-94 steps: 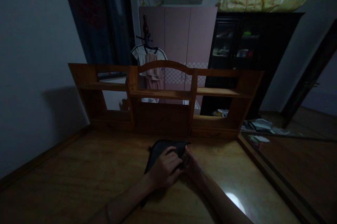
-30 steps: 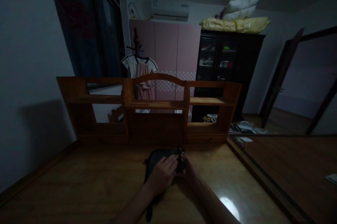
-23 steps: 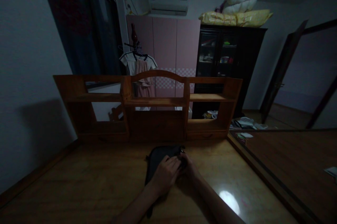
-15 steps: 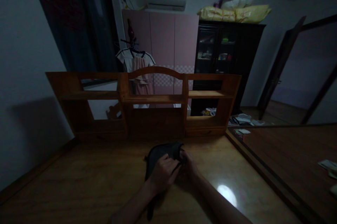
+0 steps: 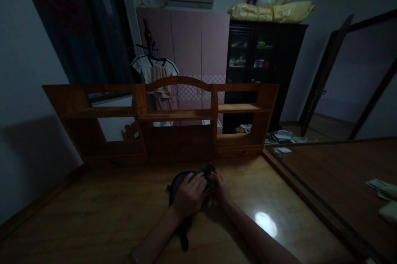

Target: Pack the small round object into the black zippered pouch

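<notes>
Resting your left hand (image 5: pixel 190 193) across a dark pouch (image 5: pixel 178 183), you meet its right end with your right hand (image 5: pixel 221 191) in a dimly lit room. The pouch lies in front of you on the wooden bench (image 5: pixel 124 198), short of the shelf unit (image 5: pixel 178 114) at the back, its right end bunched between your hands and a dark strap (image 5: pixel 184 241) trailing beneath your left wrist. Your left grip is only slightly curled, fingers together and bent over the fabric; whether the thumb pinches it from below, you cannot tell. Your right grip is curled in close, fingertips at the pouch's edge, but shadow hides how tightly they close and whether they have hold of cloth, a fastening or something inside. The step in hand appears to be close, two-handed handling of that right end. As judged from here, the next move calls for a steady left palm to keep the pouch from sliding, while your right fingertips get firm purchase on the edge; loose fabric could fold under them, and the poor light makes that spot hard to read.
</notes>
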`<state>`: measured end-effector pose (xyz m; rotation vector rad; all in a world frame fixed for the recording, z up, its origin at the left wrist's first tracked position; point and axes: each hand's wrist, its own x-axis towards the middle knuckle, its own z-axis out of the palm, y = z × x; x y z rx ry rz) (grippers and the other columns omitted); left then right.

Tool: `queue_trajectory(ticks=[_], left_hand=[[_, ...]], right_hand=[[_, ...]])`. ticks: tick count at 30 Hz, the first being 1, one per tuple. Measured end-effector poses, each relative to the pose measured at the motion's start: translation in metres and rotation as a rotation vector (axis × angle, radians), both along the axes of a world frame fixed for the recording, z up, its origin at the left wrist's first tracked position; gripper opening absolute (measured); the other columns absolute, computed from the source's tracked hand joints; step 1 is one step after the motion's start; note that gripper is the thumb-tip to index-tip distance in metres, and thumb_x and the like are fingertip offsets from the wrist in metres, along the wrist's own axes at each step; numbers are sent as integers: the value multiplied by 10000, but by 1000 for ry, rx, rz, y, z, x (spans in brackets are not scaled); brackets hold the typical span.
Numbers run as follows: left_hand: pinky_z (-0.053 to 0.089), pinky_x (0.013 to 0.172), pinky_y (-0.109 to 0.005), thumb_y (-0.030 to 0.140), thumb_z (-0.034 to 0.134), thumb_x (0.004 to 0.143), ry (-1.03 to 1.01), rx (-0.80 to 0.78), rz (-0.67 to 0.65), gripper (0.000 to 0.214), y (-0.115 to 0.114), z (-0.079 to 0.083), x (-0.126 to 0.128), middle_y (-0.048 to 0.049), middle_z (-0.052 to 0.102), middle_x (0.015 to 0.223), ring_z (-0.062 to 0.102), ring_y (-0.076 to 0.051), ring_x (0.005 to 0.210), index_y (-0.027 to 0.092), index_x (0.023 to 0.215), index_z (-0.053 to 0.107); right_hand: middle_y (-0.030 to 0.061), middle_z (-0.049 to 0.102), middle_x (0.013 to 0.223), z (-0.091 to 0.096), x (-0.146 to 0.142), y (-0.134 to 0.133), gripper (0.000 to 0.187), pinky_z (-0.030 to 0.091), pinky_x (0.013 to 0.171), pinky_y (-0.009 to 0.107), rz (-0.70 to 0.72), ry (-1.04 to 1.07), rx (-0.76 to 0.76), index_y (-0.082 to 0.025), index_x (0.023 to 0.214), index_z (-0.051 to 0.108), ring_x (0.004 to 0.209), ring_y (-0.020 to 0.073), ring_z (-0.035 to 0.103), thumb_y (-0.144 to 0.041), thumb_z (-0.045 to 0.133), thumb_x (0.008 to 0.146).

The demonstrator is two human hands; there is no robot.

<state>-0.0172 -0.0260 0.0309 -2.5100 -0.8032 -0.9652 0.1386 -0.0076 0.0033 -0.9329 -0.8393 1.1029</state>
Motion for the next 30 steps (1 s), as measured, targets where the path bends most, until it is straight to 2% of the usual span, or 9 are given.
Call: queue_trajectory(ticks=[3, 7, 10, 13, 17, 20, 24, 27, 30], left_hand=[[356, 971, -466, 189, 406, 917, -11, -75, 26, 278, -1, -2, 5, -134, 644, 1142, 547, -270, 1145, 130, 1146, 553], [388, 949, -450, 205, 374, 942, -64, -232, -16, 281, -7, 0, 11, -118, 651, 1123, 581, -243, 1076, 145, 1147, 556], [379, 987, -410, 202, 341, 960, -98, -364, -65, 316, -13, 5, 14, -91, 611, 1203, 544, -195, 1124, 174, 1230, 504], [370, 1009, -388, 205, 322, 970, -84, -424, -86, 349, -15, 10, 15, -68, 577, 1256, 503, -166, 1175, 199, 1298, 443], [368, 1010, -418, 218, 349, 961, -9, -375, -70, 320, -10, 12, 12, -69, 606, 1205, 526, -186, 1142, 196, 1244, 498], [351, 1029, -457, 225, 398, 940, 40, -252, -28, 280, -5, 12, 9, -85, 630, 1163, 541, -216, 1131, 174, 1156, 569], [283, 1098, -490, 188, 412, 923, 42, -81, 50, 346, -3, 15, 10, -107, 547, 1306, 377, -248, 1316, 136, 1246, 522], [271, 1121, -478, 191, 406, 926, 62, -74, 43, 399, -4, 18, 11, -92, 468, 1389, 284, -234, 1369, 132, 1318, 449], [298, 1114, -471, 192, 400, 928, 62, -118, 0, 375, -5, 17, 14, -89, 519, 1340, 329, -218, 1348, 142, 1293, 470]], right_hand=[[44, 686, 879, 8, 1, -3, 291, 478, 751, 292, -10, -44, 42, -170, 908, 667, 841, 209, 608, -386, 625, 718], [39, 691, 886, 14, 3, -6, 285, 454, 803, 295, -42, -95, 74, -178, 913, 668, 876, 217, 599, -394, 624, 733], [45, 691, 896, 13, 6, -5, 303, 445, 819, 305, -84, -118, 66, -175, 923, 668, 888, 225, 596, -409, 622, 736], [61, 689, 912, 8, 8, -2, 313, 440, 830, 316, -118, -137, 56, -162, 930, 667, 893, 229, 597, -408, 620, 743], [69, 690, 866, 4, 6, 2, 320, 455, 789, 324, -138, -157, 50, -146, 902, 667, 834, 226, 606, -419, 628, 737], [67, 691, 864, 5, 4, 0, 318, 457, 786, 321, -140, -175, 72, -150, 908, 657, 827, 222, 611, -416, 639, 736], [65, 685, 957, 11, 5, -5, 337, 448, 834, 319, -171, -192, 109, -172, 1013, 616, 905, 216, 611, -405, 616, 769], [69, 676, 996, 13, 8, -6, 330, 441, 851, 321, -227, -226, 138, -179, 1028, 603, 935, 215, 607, -402, 600, 786], [70, 677, 984, 10, 8, -5, 325, 440, 848, 324, -257, -238, 132, -178, 1020, 604, 930, 215, 607, -407, 591, 790]])
